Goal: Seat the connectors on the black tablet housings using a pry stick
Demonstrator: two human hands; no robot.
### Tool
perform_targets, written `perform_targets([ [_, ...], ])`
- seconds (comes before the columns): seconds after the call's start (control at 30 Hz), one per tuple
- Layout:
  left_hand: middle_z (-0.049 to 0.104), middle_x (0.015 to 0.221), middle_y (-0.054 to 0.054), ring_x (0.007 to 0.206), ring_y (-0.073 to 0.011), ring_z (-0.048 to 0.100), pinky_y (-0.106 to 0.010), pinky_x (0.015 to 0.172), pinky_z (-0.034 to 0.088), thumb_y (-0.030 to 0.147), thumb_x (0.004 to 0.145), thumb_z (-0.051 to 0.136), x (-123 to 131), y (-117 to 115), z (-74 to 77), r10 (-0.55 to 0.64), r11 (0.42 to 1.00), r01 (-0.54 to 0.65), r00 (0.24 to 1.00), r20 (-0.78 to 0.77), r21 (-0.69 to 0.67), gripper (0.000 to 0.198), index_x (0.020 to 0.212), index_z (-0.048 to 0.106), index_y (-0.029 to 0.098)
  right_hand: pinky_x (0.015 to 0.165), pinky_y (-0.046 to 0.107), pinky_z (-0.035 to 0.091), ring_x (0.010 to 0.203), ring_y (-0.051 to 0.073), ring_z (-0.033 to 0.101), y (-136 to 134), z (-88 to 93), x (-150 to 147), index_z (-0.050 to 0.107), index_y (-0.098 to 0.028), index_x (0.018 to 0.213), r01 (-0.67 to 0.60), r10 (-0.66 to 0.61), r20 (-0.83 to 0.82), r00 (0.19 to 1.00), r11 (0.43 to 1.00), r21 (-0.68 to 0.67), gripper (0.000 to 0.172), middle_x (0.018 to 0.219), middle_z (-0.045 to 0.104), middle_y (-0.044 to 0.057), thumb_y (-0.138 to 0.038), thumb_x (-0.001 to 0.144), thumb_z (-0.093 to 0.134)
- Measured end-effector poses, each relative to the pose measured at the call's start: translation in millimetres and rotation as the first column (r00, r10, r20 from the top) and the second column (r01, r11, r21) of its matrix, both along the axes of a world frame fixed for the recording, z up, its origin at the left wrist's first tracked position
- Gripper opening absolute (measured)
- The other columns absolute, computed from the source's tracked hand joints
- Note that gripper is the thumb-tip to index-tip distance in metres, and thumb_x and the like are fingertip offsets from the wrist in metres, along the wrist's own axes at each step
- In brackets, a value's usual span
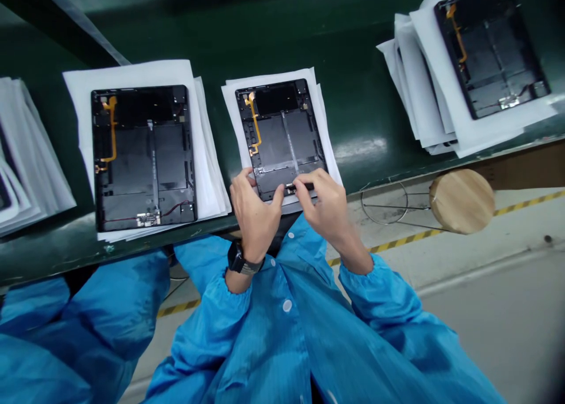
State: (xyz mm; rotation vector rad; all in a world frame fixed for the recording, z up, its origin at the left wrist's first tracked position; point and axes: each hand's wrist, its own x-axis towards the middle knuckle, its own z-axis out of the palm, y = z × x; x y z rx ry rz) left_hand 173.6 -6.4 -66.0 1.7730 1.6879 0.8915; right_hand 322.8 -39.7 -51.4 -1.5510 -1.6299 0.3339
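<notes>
A tablet [273,142], its insides showing, is lying on white sheets [233,112] at the middle of a green worktop [357,121]. A person's left hand [258,215], wearing a watch [237,258], is spanning the tablet's near left corner, its grip standing wide, the thumb resting close to a small board [290,188] at the near edge. The right hand [324,204] is bending over that board, its grip forming a narrow pinch; whether anything is sitting between the fingertips, I cannot tell. Similar tablets are lying to the left [132,156] and far right [489,53]. A round stool [462,201] is standing near right, below the worktop.
</notes>
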Motion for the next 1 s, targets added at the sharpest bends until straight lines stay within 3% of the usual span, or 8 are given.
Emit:
perform_targets([
  [0.2, 0.058, 0.111, -0.008, 0.106, -0.026, 0.057, -0.042, 0.098, 0.048, 0.035, 0.083, 0.081, 0, -1, -0.1, 0.014, 1.0, -0.014, 1.0, -0.005, -0.012, 0.066, 0.138, 0.049, 0.017, 0.085, 0.041, 0.055, 0.09, 0.023, 0.067, -14, -0.3, -12, 0.068, -0.021, 0.102, 0.081, -0.084, 0.043, 0.996, 0.995, 0.063, 0.014, 0.094, 0.076, 0.008, -0.018, 0.104, 0.054],
  [0.3, 0.062, 0.106, -0.007, 0.1, -0.025, 0.062, -0.041, 0.095, 0.049, 0.039, 0.087, 0.077, -4, 6, 2.5, 0.025, 0.996, -0.025, 1.0, 0.0, -0.085, 0.06, 0.136, 0.052, 0.016, 0.087, 0.038, 0.055, 0.087, 0.02, 0.07, -9, 2.4, 5, 0.071, -0.023, 0.103, 0.28, -0.266, -0.166, 0.95, 0.958, 0.068, 0.013, 0.089, 0.075, 0.004, -0.024, 0.104, 0.059],
  [0.4, 0.066, 0.092, -0.004, 0.085, -0.0213, 0.065, -0.036, 0.084, 0.05, 0.035, 0.095, 0.066, -10, 16, 5.4, 0.035, 0.983, -0.032, 0.999, 0.019, -0.179, 0.031, 0.12, 0.061, 0.019, 0.079, 0.032, 0.056, 0.076, 0.016, 0.07, 1, -4.9, 30, 0.071, -0.022, 0.098, 0.462, -0.414, -0.493, 0.766, 0.886, -0.027, 0.018, 0.081, 0.073, 0.001, -0.035, 0.104, 0.06],
  [0.5, 0.067, 0.08, 0.0, 0.074, -0.0191, 0.065, -0.032, 0.074, 0.048, 0.026, 0.094, 0.062, -12, 24, 9.8, 0.049, 0.974, -0.043, 0.998, 0.024, -0.224, 0.014, 0.107, 0.065, 0.021, 0.07, 0.029, 0.055, 0.065, 0.014, 0.067, 9, -18.5, 46, 0.071, -0.021, 0.092, 0.407, -0.363, -0.688, 0.629, 0.907, -0.106, 0.022, 0.072, 0.071, -0.002, -0.041, 0.099, 0.068],
  [0.63, 0.067, 0.076, 0.0, 0.072, -0.0194, 0.065, -0.032, 0.072, 0.048, 0.024, 0.093, 0.062, -9, 25, 16.8, 0.056, 0.975, -0.051, 0.998, 0.016, -0.215, 0.009, 0.102, 0.066, 0.022, 0.073, 0.029, 0.056, 0.066, 0.014, 0.068, 12, -25.9, 52, 0.072, -0.019, 0.091, 0.425, -0.344, -0.75, 0.565, 0.9, -0.093, 0.023, 0.071, 0.071, -0.001, -0.042, 0.093, 0.075],
  [0.77, 0.069, 0.105, -0.007, 0.1, -0.0232, 0.066, -0.036, 0.086, 0.052, 0.018, 0.089, 0.062, -5, 26, 18.8, 0.088, 0.991, -0.076, 0.991, 0.104, -0.112, 0.007, 0.094, 0.065, 0.021, 0.078, 0.032, 0.058, 0.064, 0.013, 0.068, 15, -21.2, 54, 0.069, -0.019, 0.085, 0.445, -0.317, -0.824, 0.47, 0.891, -0.09, 0.028, 0.07, 0.069, -0.003, -0.044, 0.086, 0.081],
  [0.87, 0.065, 0.122, -0.011, 0.109, -0.024, 0.063, -0.038, 0.092, 0.052, 0.016, 0.085, 0.065, -4, 29, 17.0, 0.136, 0.98, -0.084, 0.945, 0.298, -0.181, 0.007, 0.09, 0.065, 0.02, 0.078, 0.032, 0.058, 0.06, 0.012, 0.066, 18, -19.4, 54, 0.067, -0.019, 0.083, 0.461, -0.301, -0.859, 0.413, 0.883, -0.088, 0.031, 0.07, 0.068, -0.004, -0.045, 0.081, 0.084],
  [1.0, 0.069, 0.093, -0.006, 0.085, -0.0187, 0.066, -0.034, 0.084, 0.052, 0.018, 0.084, 0.068, -7, 33, 15.0, 0.175, 0.953, -0.041, 0.884, 0.433, -0.302, 0.008, 0.091, 0.064, 0.018, 0.074, 0.031, 0.057, 0.059, 0.012, 0.066, 19, -20.6, 52, 0.067, -0.019, 0.084, 0.477, -0.322, -0.86, 0.396, 0.872, -0.107, 0.031, 0.066, 0.067, -0.004, -0.045, 0.081, 0.084],
])
